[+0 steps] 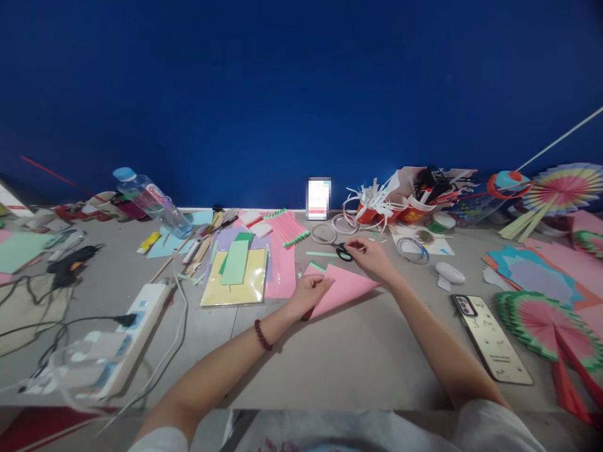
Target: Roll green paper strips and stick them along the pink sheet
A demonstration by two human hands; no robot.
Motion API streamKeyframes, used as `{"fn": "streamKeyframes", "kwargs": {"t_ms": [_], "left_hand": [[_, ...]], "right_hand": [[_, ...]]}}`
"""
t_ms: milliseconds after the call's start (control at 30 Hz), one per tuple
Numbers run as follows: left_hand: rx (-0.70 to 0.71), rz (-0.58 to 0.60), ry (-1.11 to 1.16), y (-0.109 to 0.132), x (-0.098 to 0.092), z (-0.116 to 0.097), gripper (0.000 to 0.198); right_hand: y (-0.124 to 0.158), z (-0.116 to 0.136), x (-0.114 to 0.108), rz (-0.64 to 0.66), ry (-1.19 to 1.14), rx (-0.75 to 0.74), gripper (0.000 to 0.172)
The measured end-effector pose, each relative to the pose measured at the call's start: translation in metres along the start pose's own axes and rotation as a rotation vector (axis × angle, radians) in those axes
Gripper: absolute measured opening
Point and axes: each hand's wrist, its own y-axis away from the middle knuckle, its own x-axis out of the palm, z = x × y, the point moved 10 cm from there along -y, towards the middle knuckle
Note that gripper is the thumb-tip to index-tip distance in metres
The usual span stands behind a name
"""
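Observation:
My left hand point(308, 293) is closed on the near corner of a folded pink paper sheet point(346, 285) that lies on the grey table point(348, 358). A dark bead bracelet sits on that wrist. My right hand point(370, 256) reaches past the pink sheet's far edge, fingers curled around the black handles of a pair of scissors point(343, 252) resting on the table. A thin green paper strip point(321, 253) lies just left of the scissors.
A stack of yellow, green and pink sheets point(238, 276) lies left. Further left are a power strip point(136, 326) with cables and a glue gun point(70, 263). A phone point(490, 339), folded paper fans point(541, 320), red cups point(391, 210) and a water bottle point(151, 199) surround the area.

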Motion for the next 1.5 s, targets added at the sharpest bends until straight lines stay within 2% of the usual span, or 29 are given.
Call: {"fn": "streamKeyframes", "kwargs": {"t_ms": [67,167,333,500,667,833,900,1100,1200,1333,1433,1500], "left_hand": [[0.001,-0.004,-0.010,-0.001,-0.001,-0.001,0.056],[0.015,0.000,0.031,-0.002,-0.001,-0.002,0.053],[-0.033,0.018,0.202,-0.001,0.004,0.002,0.046],[-0.054,0.015,0.325,-0.002,0.006,0.006,0.051],[-0.047,-0.004,0.367,-0.003,0.005,0.010,0.048],[-0.022,-0.030,0.353,-0.002,0.003,0.009,0.047],[-0.012,-0.057,0.340,-0.002,0.000,0.008,0.047],[-0.022,-0.139,0.382,0.001,-0.008,0.007,0.047],[-0.036,-0.143,0.445,0.001,-0.009,0.007,0.047],[-0.082,-0.152,0.520,-0.001,-0.011,0.014,0.046],[-0.074,-0.147,0.534,-0.003,-0.014,0.015,0.042],[-0.041,-0.156,0.497,-0.004,-0.018,0.012,0.040]], "right_hand": [[-0.004,-0.002,-0.004,-0.047,0.169,-0.049,0.016],[-0.006,-0.011,0.003,-0.014,0.317,-0.049,0.016],[-0.007,-0.017,0.010,0.041,0.382,-0.050,0.017],[-0.002,-0.017,-0.003,0.074,0.413,-0.003,0.014],[0.006,-0.025,-0.023,0.288,0.261,0.100,0.020],[0.011,-0.036,-0.040,0.398,0.131,0.157,0.030],[0.015,-0.038,-0.035,0.459,0.076,0.183,0.030],[0.030,-0.025,-0.001,0.682,-0.065,0.177,0.031],[0.031,-0.025,0.002,0.704,-0.186,0.152,0.035],[0.027,-0.031,-0.005,0.656,-0.381,0.170,0.041],[0.032,-0.040,0.003,0.707,-0.345,0.250,0.040],[0.037,-0.039,0.012,0.765,-0.301,0.252,0.040]]}}
